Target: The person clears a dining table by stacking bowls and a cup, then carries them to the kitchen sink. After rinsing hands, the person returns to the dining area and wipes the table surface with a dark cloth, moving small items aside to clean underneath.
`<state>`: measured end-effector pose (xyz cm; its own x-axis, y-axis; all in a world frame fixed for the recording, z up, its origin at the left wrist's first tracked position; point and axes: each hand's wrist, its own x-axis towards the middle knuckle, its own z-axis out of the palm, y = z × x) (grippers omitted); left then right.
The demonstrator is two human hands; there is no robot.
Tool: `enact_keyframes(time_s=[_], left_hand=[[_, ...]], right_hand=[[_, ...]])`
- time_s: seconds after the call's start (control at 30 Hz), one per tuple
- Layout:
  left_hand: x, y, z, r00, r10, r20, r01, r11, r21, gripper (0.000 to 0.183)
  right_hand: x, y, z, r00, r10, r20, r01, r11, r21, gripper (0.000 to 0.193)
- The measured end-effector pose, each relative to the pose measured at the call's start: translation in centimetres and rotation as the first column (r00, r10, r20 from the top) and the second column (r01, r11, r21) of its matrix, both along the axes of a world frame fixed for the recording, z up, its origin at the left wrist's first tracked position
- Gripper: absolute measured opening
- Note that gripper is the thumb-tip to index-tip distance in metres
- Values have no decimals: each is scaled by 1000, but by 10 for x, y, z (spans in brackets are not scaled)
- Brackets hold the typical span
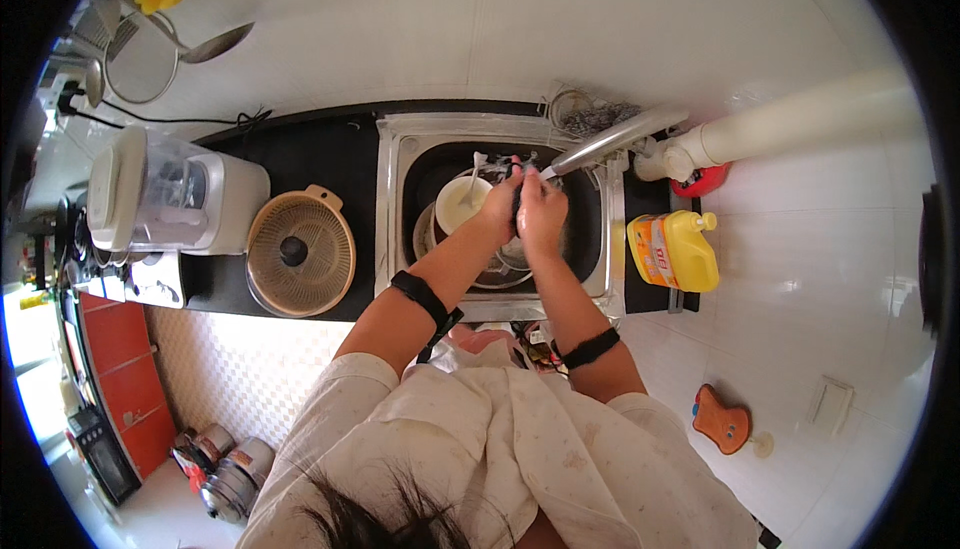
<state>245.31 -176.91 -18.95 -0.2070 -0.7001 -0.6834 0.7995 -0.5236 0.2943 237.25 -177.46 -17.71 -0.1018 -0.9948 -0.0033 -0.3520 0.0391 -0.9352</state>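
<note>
Left hand (pixel 500 207) and right hand (pixel 542 217) are bunched at the faucet (pixel 595 146) tip, likely so flow reaches them, can't tell if they're gripping anything, white bowl (pixel 454 214) just left.

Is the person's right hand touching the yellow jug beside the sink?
Apart. The head view shows it: the right hand is over the sink, the yellow jug stands right of it, and the steel sink rim shows between them.

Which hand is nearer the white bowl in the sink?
The left hand, close beside the white bowl; the right hand is farther off, by the faucet.
</note>
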Motion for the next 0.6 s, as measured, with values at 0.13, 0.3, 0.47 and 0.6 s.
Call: enact_keyframes(time_s=[0.13, 0.3, 0.47, 0.6], left_hand=[[-6, 4, -4, 999, 38, -36, -39, 999, -28, 46], [-8, 4, 19, 966, 253, -62, -259, 911, -321, 44], [-5, -12, 40, 908, 394, 143, -343, 895, -286, 41], [-7, -14, 48, 896, 424, 135, -364, 873, -326, 40]], right_hand=[[-12, -12, -19, 997, -83, -7, 83, 994, 71, 49], [-69, -69, -83, 831, -423, 360, 176, 816, 551, 54], [-89, -74, -115, 803, -362, 474, 76, 851, 520, 40], [-101, -83, -108, 673, -448, 588, 27, 810, 586, 41]])
